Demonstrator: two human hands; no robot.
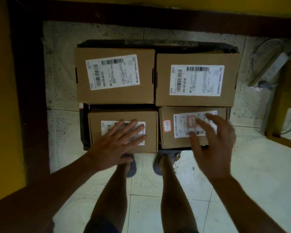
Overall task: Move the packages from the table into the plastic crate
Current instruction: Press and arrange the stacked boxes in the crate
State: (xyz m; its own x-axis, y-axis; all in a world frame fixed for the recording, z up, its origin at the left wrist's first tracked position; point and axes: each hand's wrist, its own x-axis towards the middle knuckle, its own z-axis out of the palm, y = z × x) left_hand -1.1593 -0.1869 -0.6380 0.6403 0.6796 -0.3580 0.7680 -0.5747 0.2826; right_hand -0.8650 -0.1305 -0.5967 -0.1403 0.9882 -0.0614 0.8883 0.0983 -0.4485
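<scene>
The pale tiled floor (242, 182) carries a black plastic crate (83, 132). Two feet in grey sandals (165, 161) stand just in front of the crate. To the crate's right lie a white power strip (269, 69) and its cable, beside a wooden furniture leg (278, 105).

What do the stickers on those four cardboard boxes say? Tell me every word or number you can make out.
No text can be read for certain.
On the far-left box label: barcodes and print, too blurred.
On the far-right box label: the same, too blurred.
On the near-left box label: mostly under the left hand.
On the near-right box label and red-bordered sticker: blurred, partly behind the right hand.
</scene>
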